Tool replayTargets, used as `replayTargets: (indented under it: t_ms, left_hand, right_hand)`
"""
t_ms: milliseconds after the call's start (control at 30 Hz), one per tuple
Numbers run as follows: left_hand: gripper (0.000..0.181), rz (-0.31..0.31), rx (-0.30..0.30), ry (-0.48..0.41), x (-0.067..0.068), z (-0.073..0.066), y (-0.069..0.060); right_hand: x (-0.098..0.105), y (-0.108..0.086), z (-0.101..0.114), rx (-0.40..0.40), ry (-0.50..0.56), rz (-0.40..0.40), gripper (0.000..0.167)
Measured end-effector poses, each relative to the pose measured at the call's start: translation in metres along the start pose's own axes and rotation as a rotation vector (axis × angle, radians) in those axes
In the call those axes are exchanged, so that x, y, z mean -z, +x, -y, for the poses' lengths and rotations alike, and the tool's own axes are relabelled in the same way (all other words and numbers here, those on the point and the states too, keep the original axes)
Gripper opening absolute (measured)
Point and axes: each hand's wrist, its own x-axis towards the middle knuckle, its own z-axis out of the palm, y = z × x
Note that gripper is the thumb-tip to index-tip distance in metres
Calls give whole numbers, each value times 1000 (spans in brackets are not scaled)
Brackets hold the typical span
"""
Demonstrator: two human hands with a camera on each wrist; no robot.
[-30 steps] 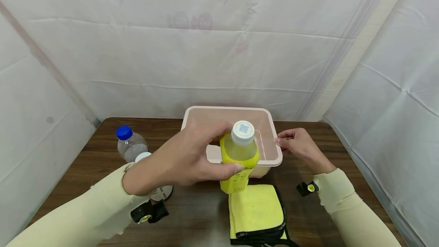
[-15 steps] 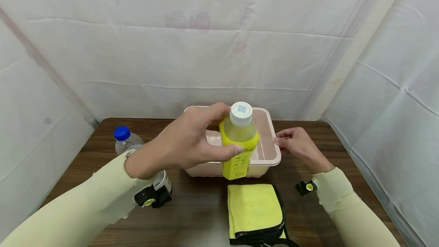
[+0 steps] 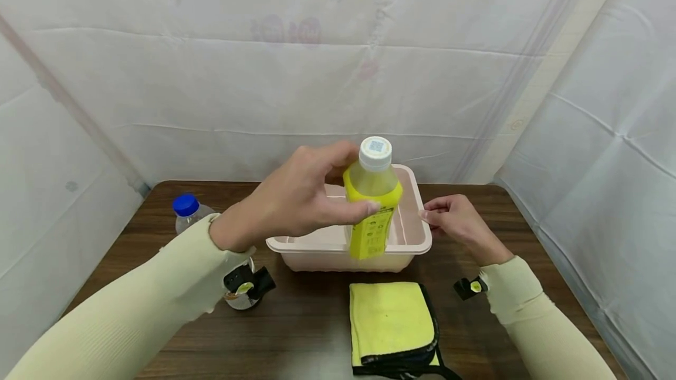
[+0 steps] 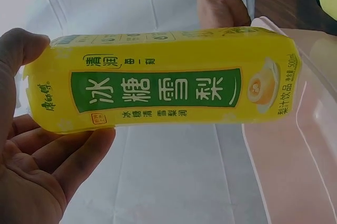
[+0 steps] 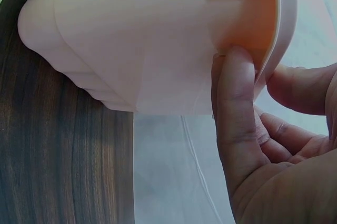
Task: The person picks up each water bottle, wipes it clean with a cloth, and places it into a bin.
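Observation:
My left hand (image 3: 301, 195) grips a yellow-labelled drink bottle (image 3: 374, 216) with a white cap, thumb on the near side. The bottle is upright, slightly tilted, in front of and above the pink plastic basin (image 3: 343, 260). In the left wrist view the bottle (image 4: 158, 84) lies across the picture, fingers (image 4: 79, 166) around its shoulder. My right hand (image 3: 465, 224) pinches the basin's right rim; the right wrist view shows thumb and forefinger (image 5: 237, 108) on either side of the basin's rim (image 5: 286, 19).
A clear bottle with a blue cap (image 3: 186, 204) stands at the left, partly behind my left sleeve. A white container (image 3: 243, 301) is mostly hidden under my left wrist. A folded yellow cloth (image 3: 393, 318) with black edging lies on the dark wooden table (image 3: 301, 333) before the basin.
My left hand has raised the yellow bottle and carried it away from me, from above the cloth to over the basin's near side. My right hand stays at the rim.

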Motion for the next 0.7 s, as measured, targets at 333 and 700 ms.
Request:
replayTargets:
  t_ms: [333, 700]
  left_hand:
    - [40, 2, 85, 7, -3, 11, 17]
    - [40, 7, 130, 9, -9, 19, 28]
  right_hand:
    - [-2, 0, 1, 4, 8, 2, 35]
    - [-3, -2, 1, -5, 3, 1, 35]
